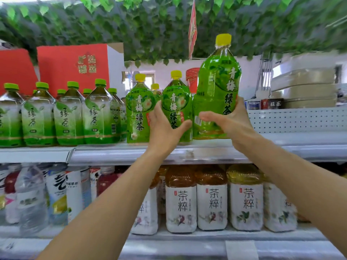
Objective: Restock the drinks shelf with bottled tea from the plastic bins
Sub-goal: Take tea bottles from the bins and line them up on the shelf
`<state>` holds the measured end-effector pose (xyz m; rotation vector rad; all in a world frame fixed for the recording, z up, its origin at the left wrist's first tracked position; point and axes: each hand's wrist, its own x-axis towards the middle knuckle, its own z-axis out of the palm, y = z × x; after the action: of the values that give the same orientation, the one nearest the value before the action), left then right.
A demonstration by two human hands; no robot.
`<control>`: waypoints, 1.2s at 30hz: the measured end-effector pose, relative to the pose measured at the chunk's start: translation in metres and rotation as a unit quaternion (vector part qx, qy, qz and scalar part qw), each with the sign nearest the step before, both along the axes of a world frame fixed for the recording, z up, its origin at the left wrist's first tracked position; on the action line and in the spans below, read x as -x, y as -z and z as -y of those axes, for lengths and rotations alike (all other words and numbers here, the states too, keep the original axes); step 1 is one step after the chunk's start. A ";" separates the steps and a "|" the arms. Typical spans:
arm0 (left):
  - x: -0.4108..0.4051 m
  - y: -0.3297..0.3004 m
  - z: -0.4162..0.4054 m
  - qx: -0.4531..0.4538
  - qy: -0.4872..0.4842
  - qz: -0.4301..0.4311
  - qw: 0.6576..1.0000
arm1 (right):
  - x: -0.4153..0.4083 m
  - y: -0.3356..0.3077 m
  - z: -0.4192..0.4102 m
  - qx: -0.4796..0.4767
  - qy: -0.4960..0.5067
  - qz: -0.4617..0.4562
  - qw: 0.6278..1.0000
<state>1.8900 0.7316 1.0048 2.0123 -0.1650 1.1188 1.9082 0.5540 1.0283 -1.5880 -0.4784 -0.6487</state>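
My right hand [232,122] grips the lower part of a large green tea bottle with a yellow cap [217,85], held upright just above the top shelf [206,151], at the right end of the row. My left hand [165,128] wraps its thumb and fingers round the lower half of the neighbouring yellow-capped bottle [175,102], which stands on the shelf. One more yellow-capped bottle [139,113] stands to its left. Several green-capped green tea bottles [69,117] fill the shelf's left side.
The lower shelf holds white-labelled amber tea bottles [212,199] and, at left, water and red drinks [32,196]. Red boxes [73,66] stand behind the top row. A white perforated panel [296,119] lies right of the held bottle. Fake leaves [150,25] hang overhead.
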 end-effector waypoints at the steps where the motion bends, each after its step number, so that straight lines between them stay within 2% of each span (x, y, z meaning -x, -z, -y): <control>1: -0.006 0.004 0.001 -0.014 -0.020 -0.003 1.000 | -0.006 -0.001 0.002 0.004 0.006 -0.013 1.000; 6: -0.027 0.015 0.006 -0.080 -0.152 -0.038 0.984 | -0.036 0.001 0.001 0.040 0.022 -0.049 0.998; 13: -0.038 0.021 0.005 -0.070 -0.208 -0.003 0.976 | -0.059 0.005 0.000 0.102 0.015 -0.088 0.991; 18: -0.041 0.023 0.009 -0.068 -0.229 0.017 0.971 | -0.061 0.002 0.003 0.132 0.038 -0.116 0.984; 21: -0.042 0.025 0.010 -0.072 -0.239 0.020 0.968 | -0.058 0.000 0.007 0.193 0.072 -0.126 0.970; 27: -0.042 0.025 0.014 -0.075 -0.258 0.020 0.963 | -0.047 0.010 0.007 0.253 0.157 -0.072 0.952; 36: -0.040 0.027 0.015 -0.095 -0.265 0.019 0.960 | -0.047 0.016 -0.001 0.294 0.189 -0.052 0.935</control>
<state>1.9296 0.7167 0.9781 2.2770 0.2766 1.5177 1.9549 0.5549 1.0126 -2.3091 -0.2987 -0.7451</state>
